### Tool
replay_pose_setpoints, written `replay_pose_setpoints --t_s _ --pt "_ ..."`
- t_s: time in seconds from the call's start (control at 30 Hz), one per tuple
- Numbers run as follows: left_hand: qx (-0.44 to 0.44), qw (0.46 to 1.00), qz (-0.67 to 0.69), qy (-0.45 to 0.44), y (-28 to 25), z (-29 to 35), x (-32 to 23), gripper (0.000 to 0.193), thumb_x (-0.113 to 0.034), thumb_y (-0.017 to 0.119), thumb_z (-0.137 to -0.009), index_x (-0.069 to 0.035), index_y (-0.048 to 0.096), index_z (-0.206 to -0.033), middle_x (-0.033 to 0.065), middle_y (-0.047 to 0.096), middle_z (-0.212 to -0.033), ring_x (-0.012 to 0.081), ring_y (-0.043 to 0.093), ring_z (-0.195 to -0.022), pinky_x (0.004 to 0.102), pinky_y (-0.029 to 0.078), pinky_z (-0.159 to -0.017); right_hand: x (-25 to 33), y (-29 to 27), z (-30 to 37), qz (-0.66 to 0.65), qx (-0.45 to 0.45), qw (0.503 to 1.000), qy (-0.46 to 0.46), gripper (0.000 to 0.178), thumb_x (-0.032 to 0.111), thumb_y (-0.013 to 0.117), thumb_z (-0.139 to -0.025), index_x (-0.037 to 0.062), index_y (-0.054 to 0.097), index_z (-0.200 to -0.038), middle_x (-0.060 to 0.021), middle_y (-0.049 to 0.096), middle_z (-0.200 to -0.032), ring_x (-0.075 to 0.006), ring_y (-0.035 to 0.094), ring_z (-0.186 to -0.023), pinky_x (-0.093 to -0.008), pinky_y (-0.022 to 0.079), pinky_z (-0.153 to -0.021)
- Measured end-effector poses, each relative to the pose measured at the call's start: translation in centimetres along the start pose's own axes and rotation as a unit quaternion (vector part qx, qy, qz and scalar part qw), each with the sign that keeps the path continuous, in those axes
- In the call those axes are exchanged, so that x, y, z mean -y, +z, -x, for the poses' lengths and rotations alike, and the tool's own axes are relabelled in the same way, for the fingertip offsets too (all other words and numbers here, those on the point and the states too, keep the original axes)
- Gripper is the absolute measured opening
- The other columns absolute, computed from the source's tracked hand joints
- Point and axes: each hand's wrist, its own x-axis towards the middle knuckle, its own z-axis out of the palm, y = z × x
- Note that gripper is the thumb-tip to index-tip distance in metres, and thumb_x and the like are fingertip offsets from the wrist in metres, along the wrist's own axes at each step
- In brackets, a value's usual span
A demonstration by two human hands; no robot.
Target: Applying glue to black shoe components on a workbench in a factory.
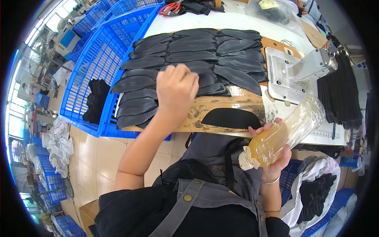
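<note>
My right hand [281, 158] is wrapped round a clear plastic bottle [272, 143] of yellowish liquid. The bottle lies tilted, its wrapped, pale neck end pointing down and left. Over the wooden board [189, 118], my left hand [177, 93] is closed, slightly blurred, among rows of overlapping black leaf-shaped pieces [150, 85]. What its fingers hold, if anything, is hidden. One separate black half-moon piece [230, 118] lies flat at the board's near edge, left of the bottle. Stains and wet-looking shine mark the bare wood.
A blue plastic crate [81, 85] with stacked black pieces [96, 100] stands left of the board. On the right are a white sewing-machine-like metal unit [294, 71] and hanging black strips [339, 91]. Red-handled scissors [169, 8] lie at the back; a white sack [329, 166] stands at lower right.
</note>
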Motion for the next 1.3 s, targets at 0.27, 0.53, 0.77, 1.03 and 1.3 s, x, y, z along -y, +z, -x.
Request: replay_pose_setpoints --t_s 0.27,0.53,0.77,1.03,1.3 --pt "0.027 0.999 0.032 -0.033 0.3 0.7 0.0 0.011 -0.013 0.072 -0.066 -0.008 0.063 -0.070 -0.0005 0.054 -0.073 0.0183 0.050 -0.072 0.0322 0.034 -0.065 -0.1 -0.1 0.0 0.006 -0.001 1.000 0.002 0.072 0.047 0.053 -0.080 0.0062 0.027 -0.133 -0.0139 0.047 -0.107 -0.0289 0.053 -0.102 -0.0541 0.032 -0.100" --pt "0.067 0.996 0.010 -0.063 0.3 0.6 0.0 0.022 -0.018 0.075 -0.063 -0.010 0.055 -0.071 0.0006 0.052 -0.073 0.0209 0.049 -0.072 0.0335 0.035 -0.067 0.1 0.3 0.0 0.011 -0.025 1.000 0.011 0.073 0.047 0.054 -0.079 0.0063 0.028 -0.133 -0.0130 0.049 -0.106 -0.0294 0.054 -0.100 -0.0545 0.032 -0.100" --pt "0.077 0.995 -0.002 -0.061 -0.1 0.5 0.2 0.029 -0.026 0.075 -0.061 -0.009 0.056 -0.074 0.0025 0.051 -0.076 0.0213 0.050 -0.076 0.0344 0.038 -0.069 0.1 0.2 0.0 0.005 -0.031 0.999 0.015 0.072 0.047 0.055 -0.078 0.0076 0.030 -0.132 -0.0123 0.049 -0.106 -0.0284 0.054 -0.100 -0.0537 0.032 -0.101" --pt "0.053 0.995 0.038 -0.069 -1.1 0.8 -0.7 0.020 -0.019 0.072 -0.068 -0.009 0.059 -0.079 0.0024 0.052 -0.079 0.0211 0.050 -0.076 0.0331 0.036 -0.066 0.4 0.2 0.0 0.009 -0.025 0.999 0.020 0.073 0.050 0.054 -0.078 0.0080 0.029 -0.132 -0.0117 0.048 -0.105 -0.0273 0.054 -0.100 -0.0523 0.038 -0.097" --pt "0.132 0.968 0.193 0.089 -3.0 5.3 -4.1 0.029 -0.010 0.069 -0.068 -0.003 0.064 -0.096 0.0066 0.060 -0.095 0.0237 0.057 -0.085 0.0352 0.043 -0.073 1.6 -0.5 -0.6 -0.079 -0.054 0.995 0.014 0.066 0.049 0.049 -0.082 0.0082 0.033 -0.131 -0.0130 0.050 -0.109 -0.0281 0.055 -0.101 -0.0507 0.041 -0.094"
